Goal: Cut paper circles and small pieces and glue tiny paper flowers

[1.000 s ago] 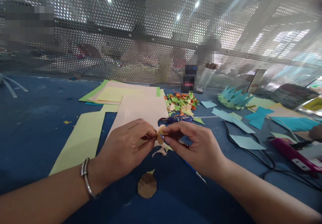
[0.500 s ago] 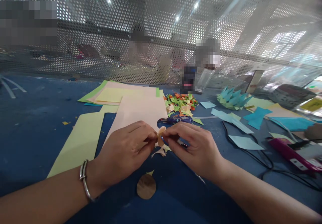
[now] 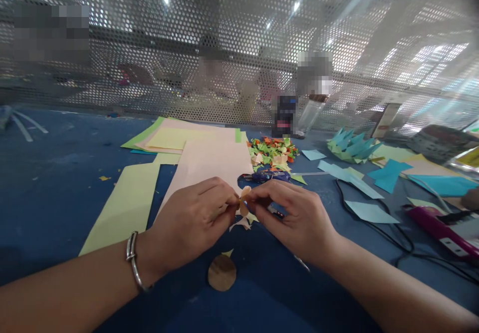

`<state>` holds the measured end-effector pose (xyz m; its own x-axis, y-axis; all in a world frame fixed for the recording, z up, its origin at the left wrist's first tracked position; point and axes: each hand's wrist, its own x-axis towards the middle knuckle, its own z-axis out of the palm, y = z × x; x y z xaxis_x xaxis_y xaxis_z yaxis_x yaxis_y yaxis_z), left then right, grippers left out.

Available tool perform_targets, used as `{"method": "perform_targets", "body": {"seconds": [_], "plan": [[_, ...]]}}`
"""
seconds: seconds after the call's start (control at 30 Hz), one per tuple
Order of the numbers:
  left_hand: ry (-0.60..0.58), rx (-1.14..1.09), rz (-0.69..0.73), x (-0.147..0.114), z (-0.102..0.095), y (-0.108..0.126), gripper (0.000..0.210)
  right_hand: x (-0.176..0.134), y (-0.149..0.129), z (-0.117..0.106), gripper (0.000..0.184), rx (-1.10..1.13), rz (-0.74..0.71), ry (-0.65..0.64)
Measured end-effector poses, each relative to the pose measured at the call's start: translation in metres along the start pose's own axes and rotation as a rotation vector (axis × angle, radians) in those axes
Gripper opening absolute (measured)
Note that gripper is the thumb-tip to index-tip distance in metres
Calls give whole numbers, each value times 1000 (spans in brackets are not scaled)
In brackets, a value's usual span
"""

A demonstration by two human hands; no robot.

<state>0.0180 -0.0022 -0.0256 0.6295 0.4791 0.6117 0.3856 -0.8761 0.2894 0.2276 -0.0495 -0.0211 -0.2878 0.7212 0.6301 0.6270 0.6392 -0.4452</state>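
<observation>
Between my fingertips is a small peach paper flower [image 3: 244, 202] with rounded petals. My left hand [image 3: 200, 218], a silver bangle at its wrist, pinches it from the left. My right hand [image 3: 294, 213] closes on its right side, thumb and forefinger together. Peach paper scraps [image 3: 241, 223] lie on the table just below. Nearer to me rests a round brown paper disc [image 3: 222, 273] with a small green scrap at its top edge. Behind my hands are a sheet of pale peach paper [image 3: 215, 158] and a dark blue glue gun [image 3: 266, 175].
Cut scraps [image 3: 273, 152] are heaped behind the glue gun. To the right lie blue paper pieces [image 3: 389, 173], a folded teal paper form [image 3: 352, 146], a black cable [image 3: 396, 243] and a magenta power strip [image 3: 439, 228]. A perforated metal screen [image 3: 149, 48] stands behind. Yellow-green paper [image 3: 119, 208] lies left.
The whole view has shifted slightly, so everything sits a little further right. Both hands keep their pinch on the paper flower, with barely any movement of the fingers.
</observation>
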Motion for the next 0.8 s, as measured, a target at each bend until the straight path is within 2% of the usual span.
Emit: {"method": "perform_targets", "body": {"seconds": [0.27, 0.8], "plan": [[15, -3, 3, 1, -3, 2, 15, -1, -3, 1, 18, 26, 66, 34], [-23, 0, -8, 1, -2, 3, 14, 1, -4, 2, 19, 64, 29, 21]]}}
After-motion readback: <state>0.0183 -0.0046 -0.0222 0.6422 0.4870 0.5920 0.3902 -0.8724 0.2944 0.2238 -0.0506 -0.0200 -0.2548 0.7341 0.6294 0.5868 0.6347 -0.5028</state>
